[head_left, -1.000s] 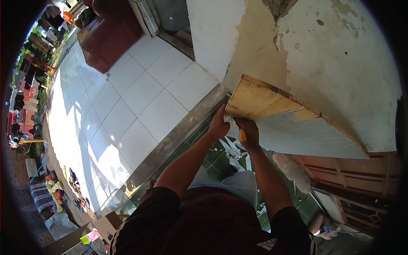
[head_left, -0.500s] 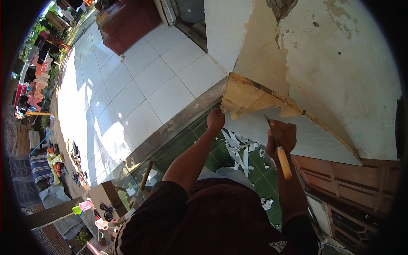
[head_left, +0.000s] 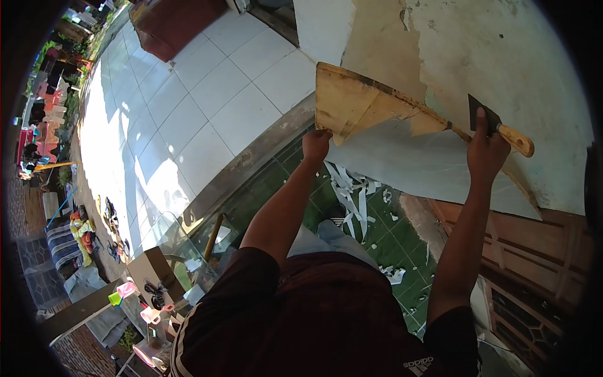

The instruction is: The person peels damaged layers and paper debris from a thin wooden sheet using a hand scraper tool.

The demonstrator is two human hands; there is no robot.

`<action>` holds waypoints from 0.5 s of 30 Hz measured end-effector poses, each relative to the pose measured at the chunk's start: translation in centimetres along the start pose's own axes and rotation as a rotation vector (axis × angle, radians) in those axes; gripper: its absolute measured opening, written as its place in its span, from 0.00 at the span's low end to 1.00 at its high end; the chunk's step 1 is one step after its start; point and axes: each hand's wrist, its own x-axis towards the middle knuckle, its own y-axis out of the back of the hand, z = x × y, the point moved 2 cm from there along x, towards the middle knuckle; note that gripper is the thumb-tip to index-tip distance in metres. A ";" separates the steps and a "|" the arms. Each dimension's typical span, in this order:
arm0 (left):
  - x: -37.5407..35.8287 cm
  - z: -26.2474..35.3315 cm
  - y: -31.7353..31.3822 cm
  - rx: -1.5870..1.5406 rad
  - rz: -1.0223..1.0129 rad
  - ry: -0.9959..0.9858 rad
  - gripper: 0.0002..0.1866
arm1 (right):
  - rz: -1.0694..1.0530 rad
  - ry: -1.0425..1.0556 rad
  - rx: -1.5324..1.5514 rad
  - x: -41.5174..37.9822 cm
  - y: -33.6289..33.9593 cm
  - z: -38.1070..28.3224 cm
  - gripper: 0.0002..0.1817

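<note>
My left hand [head_left: 316, 146] is closed at the lower left corner of a wood-edged panel [head_left: 352, 103]. The panel's upper left part has a yellowed, torn-edged layer; a pale grey surface [head_left: 389, 154] shows below it. In my right hand [head_left: 487, 149] is a putty knife [head_left: 515, 139] with a dark blade and a wooden handle. Its blade points up and to the left, near the panel's right part and in front of the stained wall [head_left: 546, 81]. My fingers wrap the handle's neck, with one finger along the blade.
White torn strips [head_left: 361, 213] litter the green tiled floor [head_left: 402, 245] under the panel. A brown wooden door [head_left: 527, 267] lies to the right. At lower left are a glass-topped case [head_left: 179, 235] and a cardboard box [head_left: 154, 273]. White tiles [head_left: 207, 100] extend beyond a ledge.
My right hand has moved up and right with the putty knife, turning its blade upward. The view has shifted, and the panel sits higher. My left hand stays at the panel's corner.
</note>
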 end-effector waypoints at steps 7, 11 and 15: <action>0.2 -2.9 -1.4 0.007 0.100 0.061 0.18 | 0.056 0.065 -0.016 0.5 -1.0 -0.7 0.22; -0.8 -2.3 -2.0 -0.112 0.148 -0.014 0.20 | 0.027 0.132 -0.081 0.7 -1.1 -0.9 0.20; 0.8 -1.3 -2.3 -0.100 0.132 -0.050 0.22 | -0.008 0.112 -0.109 1.2 -1.3 -0.8 0.20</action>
